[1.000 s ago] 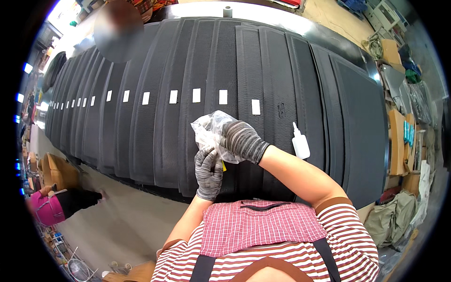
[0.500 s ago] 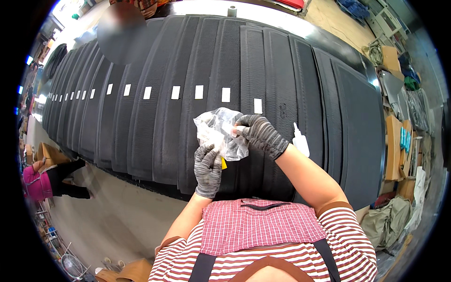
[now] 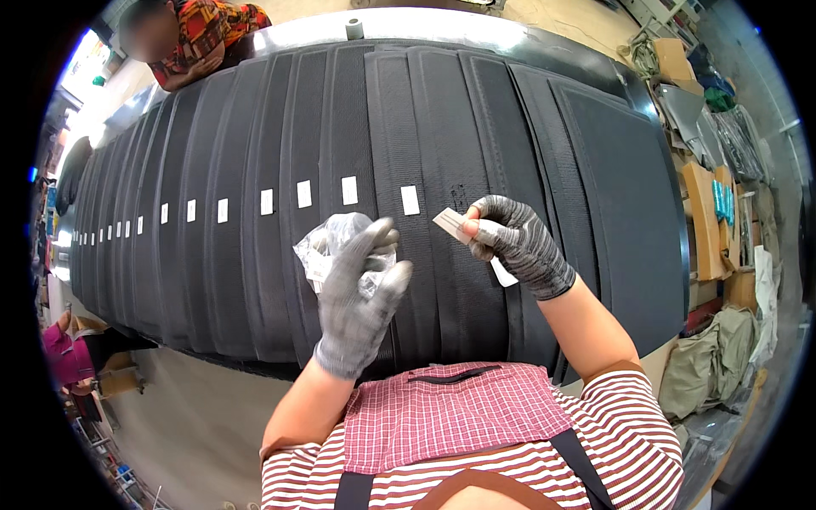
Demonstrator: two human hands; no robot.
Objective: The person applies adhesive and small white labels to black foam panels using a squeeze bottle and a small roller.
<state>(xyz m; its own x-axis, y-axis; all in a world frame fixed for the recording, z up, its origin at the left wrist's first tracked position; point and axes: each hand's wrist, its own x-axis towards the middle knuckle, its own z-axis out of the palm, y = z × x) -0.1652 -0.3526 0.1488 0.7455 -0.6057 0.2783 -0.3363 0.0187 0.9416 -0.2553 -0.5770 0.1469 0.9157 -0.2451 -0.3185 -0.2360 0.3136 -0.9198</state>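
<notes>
At the far left of the frame stood a person in a bright pink top (image 3: 70, 353). Overlapping black ribbed mats (image 3: 476, 161) spread from left to right across a shiny metal counter (image 3: 510, 36), with small white rectangular labels (image 3: 348, 190) in a curved row. A person in an orange-patterned shirt (image 3: 212, 30) leaned in at upper left. Left of centre, a crumpled clear plastic bag (image 3: 316, 246) lay on the mats, partly behind the gray-gloved left hand (image 3: 359, 285); that grip was open, fingers extended, and contact with the bag could not be told. Right of centre, a small pale rectangular label piece (image 3: 449, 223) was pinched between thumb and fingers in the grip of the gray-striped gloved right hand (image 3: 523, 242), above the mats. A white plastic bottle (image 3: 503, 273) showed partly below that hand.
</notes>
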